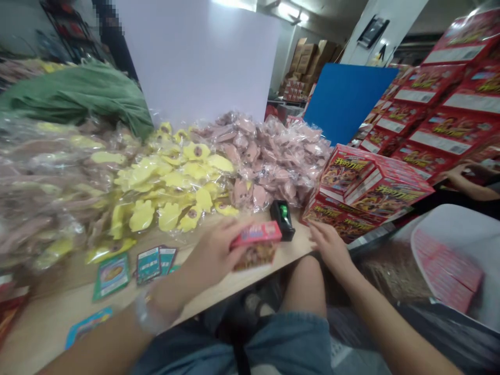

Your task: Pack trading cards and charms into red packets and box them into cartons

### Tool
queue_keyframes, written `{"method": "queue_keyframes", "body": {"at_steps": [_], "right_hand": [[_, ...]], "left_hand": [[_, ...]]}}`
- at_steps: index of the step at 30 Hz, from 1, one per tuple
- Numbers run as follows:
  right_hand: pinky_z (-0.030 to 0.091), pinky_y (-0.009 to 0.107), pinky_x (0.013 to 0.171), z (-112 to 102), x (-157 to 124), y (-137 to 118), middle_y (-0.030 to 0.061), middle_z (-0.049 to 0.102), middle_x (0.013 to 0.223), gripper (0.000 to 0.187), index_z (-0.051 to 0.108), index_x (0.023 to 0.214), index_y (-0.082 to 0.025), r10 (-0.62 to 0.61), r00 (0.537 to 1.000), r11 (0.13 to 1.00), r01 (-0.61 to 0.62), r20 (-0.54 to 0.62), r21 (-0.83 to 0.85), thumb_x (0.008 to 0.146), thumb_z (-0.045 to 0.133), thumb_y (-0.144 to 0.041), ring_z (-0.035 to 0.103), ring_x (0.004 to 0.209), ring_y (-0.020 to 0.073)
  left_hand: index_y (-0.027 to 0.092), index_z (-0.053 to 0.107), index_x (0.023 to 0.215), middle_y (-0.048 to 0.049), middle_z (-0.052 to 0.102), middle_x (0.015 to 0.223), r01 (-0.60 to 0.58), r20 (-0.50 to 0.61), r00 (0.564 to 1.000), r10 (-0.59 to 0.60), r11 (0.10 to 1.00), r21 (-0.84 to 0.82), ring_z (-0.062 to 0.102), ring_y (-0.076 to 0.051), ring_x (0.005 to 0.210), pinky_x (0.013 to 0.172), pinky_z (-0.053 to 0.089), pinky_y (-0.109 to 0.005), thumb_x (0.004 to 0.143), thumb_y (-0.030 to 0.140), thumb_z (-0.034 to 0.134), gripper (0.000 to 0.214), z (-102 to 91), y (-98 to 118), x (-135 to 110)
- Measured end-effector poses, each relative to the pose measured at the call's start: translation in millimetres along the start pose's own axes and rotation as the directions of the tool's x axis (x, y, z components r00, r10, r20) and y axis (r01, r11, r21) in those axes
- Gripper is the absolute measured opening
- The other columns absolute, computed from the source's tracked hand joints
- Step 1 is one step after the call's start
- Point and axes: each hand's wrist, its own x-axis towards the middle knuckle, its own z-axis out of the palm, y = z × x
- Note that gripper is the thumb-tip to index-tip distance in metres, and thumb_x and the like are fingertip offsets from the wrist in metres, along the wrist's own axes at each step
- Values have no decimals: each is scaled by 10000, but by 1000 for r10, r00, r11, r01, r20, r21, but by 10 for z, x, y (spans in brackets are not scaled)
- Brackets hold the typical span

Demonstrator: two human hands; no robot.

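My left hand (216, 247) is closed around one end of a small red printed box (255, 247), held over the table's front edge. My right hand (328, 242) has its fingers apart and holds nothing; it is beside the stacked red boxes (344, 211) at the table's right end. A black tape dispenser (283, 221) with a green roll stands between my hands. To the left on the table lie teal cards (149, 264), a green-backed card pile (112, 276) and a blue card pack (88, 325).
Bagged yellow figures (172, 182) and bagged pink figures (269, 151) are heaped along the back. A white bin (453, 224) with red packs stands right. Tall stacks of red cartons (449, 125) rise behind it. Another person's hand (461, 174) is at the far right.
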Motion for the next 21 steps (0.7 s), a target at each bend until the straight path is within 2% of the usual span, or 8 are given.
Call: {"method": "queue_keyframes", "body": {"at_steps": [2, 4, 6, 9, 12, 14, 16, 21], "right_hand": [[525, 341, 649, 105, 527, -51, 98, 589, 1032, 309, 555, 1073, -156, 177, 984, 984, -177, 4, -3, 801, 552, -302, 612, 786, 179], [518, 303, 592, 219, 870, -41, 51, 611, 876, 214, 566, 978, -121, 298, 949, 954, -300, 98, 7, 814, 558, -258, 600, 679, 134], [512, 287, 584, 293, 999, 39, 20, 610, 788, 139, 570, 885, -113, 355, 922, 929, -366, 154, 50, 822, 549, -235, 592, 646, 118], [506, 294, 633, 330, 899, 269, 34, 624, 777, 99, 577, 791, -140, 291, 944, 934, -316, 154, 170, 782, 540, -231, 611, 698, 150], [476, 277, 689, 345, 662, 522, 38, 623, 780, 124, 578, 680, -186, 186, 981, 950, -194, 53, 244, 703, 564, -307, 594, 803, 187], [457, 281, 675, 378, 485, 592, 38, 597, 693, 176, 539, 556, -203, 155, 988, 959, -148, -12, 242, 623, 616, -347, 568, 784, 212], [441, 284, 635, 466, 296, 514, 28, 558, 619, 227, 517, 512, -210, 127, 992, 964, -119, -20, 237, 583, 646, -383, 537, 703, 204], [414, 264, 547, 1011, -49, -40, -4, 496, 574, 369, 544, 630, -183, -26, 976, 879, -81, 217, 470, 702, 555, -545, 470, 540, 132]], "left_hand": [[193, 513, 1165, -63, 542, 1028, -9, -64, 998, 17, 994, 113, 525, -190, 932, 829, 422, -304, 834, 170, 465, 336, 65, -113, 234], [165, 519, 1140, -94, 552, 1086, 11, 16, 1000, -14, 985, 173, 531, -217, 968, 848, 425, -334, 834, 172, 470, 310, 212, -254, 359], [169, 498, 1161, -100, 578, 1084, 69, 104, 990, -92, 976, 206, 551, -233, 964, 833, 436, -349, 833, 173, 470, 329, 330, -391, 399], [220, 467, 1191, -70, 616, 1034, 147, 156, 971, -180, 968, 202, 588, -220, 905, 773, 453, -317, 848, 202, 449, 344, 355, -541, 417], [234, 462, 1192, -63, 624, 1030, 188, 154, 963, -223, 959, 212, 600, -210, 880, 747, 447, -293, 863, 242, 423, 332, 296, -616, 463], [225, 465, 1187, -70, 627, 1019, 198, 160, 959, -235, 956, 218, 601, -210, 874, 730, 444, -288, 867, 260, 412, 326, 281, -625, 495], [218, 473, 1176, -76, 628, 1006, 196, 164, 959, -230, 960, 199, 601, -211, 869, 717, 443, -289, 870, 272, 406, 318, 296, -605, 514], [189, 502, 1152, -96, 623, 1031, 216, 116, 967, -228, 970, 112, 592, -236, 904, 761, 451, -334, 822, 187, 434, 337, 325, -460, 486]]}}
